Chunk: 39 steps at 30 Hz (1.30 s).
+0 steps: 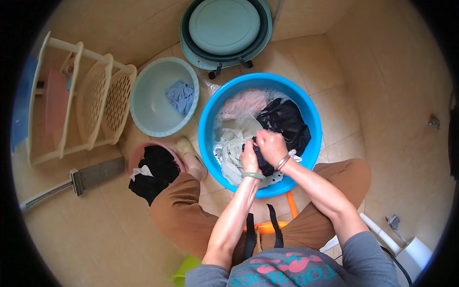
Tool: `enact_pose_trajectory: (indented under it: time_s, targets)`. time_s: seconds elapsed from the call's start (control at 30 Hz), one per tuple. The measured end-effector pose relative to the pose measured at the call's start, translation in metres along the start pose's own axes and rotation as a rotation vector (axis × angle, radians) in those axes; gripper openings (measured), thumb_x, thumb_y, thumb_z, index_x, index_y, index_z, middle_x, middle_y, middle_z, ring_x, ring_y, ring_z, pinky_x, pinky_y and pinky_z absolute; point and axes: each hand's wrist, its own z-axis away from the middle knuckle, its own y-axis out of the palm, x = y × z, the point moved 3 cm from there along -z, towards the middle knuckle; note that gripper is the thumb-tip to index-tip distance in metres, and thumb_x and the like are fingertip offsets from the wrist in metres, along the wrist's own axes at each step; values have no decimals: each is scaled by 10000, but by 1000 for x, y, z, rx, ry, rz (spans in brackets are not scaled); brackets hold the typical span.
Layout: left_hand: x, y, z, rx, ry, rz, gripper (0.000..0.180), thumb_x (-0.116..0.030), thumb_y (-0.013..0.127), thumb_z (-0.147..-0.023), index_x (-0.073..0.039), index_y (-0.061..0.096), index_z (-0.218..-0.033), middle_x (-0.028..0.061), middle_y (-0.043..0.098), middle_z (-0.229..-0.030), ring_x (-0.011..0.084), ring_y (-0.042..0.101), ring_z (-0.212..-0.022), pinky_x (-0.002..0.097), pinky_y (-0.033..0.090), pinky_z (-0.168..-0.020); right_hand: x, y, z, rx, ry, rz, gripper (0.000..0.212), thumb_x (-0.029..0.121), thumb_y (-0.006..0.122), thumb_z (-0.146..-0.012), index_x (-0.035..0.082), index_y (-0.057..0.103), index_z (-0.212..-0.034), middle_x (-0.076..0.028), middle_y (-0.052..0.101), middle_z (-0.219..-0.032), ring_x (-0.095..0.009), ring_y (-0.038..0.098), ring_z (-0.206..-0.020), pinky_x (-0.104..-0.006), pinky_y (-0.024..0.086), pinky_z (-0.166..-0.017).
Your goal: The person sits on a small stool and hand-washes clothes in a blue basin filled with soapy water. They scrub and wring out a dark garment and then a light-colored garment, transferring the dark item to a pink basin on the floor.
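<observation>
A large blue basin (205, 119) between my knees holds soapy water and clothes. Both hands are closed over its near half, close together, gripping a small dark garment (262, 161) between them. My left hand (249, 159), with a green bangle at the wrist, grips its left side. Higher and to the right, my right hand (271, 147), below silver bracelets, is curled into a fist on it. White cloth (231, 153) lies beside my left hand, black cloth (286, 120) beyond my right, and pink cloth (245, 103) at the far side. My fingertips are partly hidden.
A pale green basin (148, 112) holds a blue cloth (180, 96). Left of my foot, a pink basin (135, 158) bears black clothes. A folded basin (186, 26) leans at the back wall. A cream rack (81, 98) and squeegee-like mop (98, 174) lie left; a toilet brush holder (415, 256) stands right.
</observation>
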Motion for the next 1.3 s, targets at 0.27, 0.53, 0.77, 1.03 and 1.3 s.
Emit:
enact_pose_trajectory:
  time_s: [0.27,0.53,0.77,1.03,1.3]
  targets:
    - [6,11,24,-9,213,-152,255,-313,578,-875,-68,632,-828,36,605,-840,139,521,-700,281,442,-665,-33,15,-1,42,274,-60,273,257,507,-925,64,585,-748,-193,621,-682,-402,618,-645,-492,505,-558]
    - [-9,-42,-31,42,82,-27,265,-349,536,-916,-96,609,-894,38,593,-851,145,552,-753,282,464,-679,74,0,23,101,-57,-319,123,156,543,-862,41,581,-881,-156,590,-735,-334,623,-678,-439,506,-581]
    - [7,-16,7,24,211,-236,323,-409,583,-872,-91,639,-859,29,602,-880,167,539,-809,298,430,-771,-44,17,3,99,402,-133,331,342,519,-945,43,583,-819,-187,646,-763,-374,638,-703,-454,506,-620]
    - [-47,-28,9,198,907,-1284,394,-87,649,-723,-159,636,-1111,137,338,-1490,314,202,-1434,541,172,-1126,-9,-30,-22,451,177,-823,336,124,762,-761,31,588,-1033,-65,650,-976,-147,633,-947,-293,492,-868]
    - [-81,-38,0,318,809,-219,269,26,514,-796,-21,637,-1030,64,652,-1055,191,606,-1006,300,437,-956,-66,-26,11,206,97,4,432,309,798,-606,128,675,-978,-59,664,-1038,-259,518,-1093,-397,375,-927]
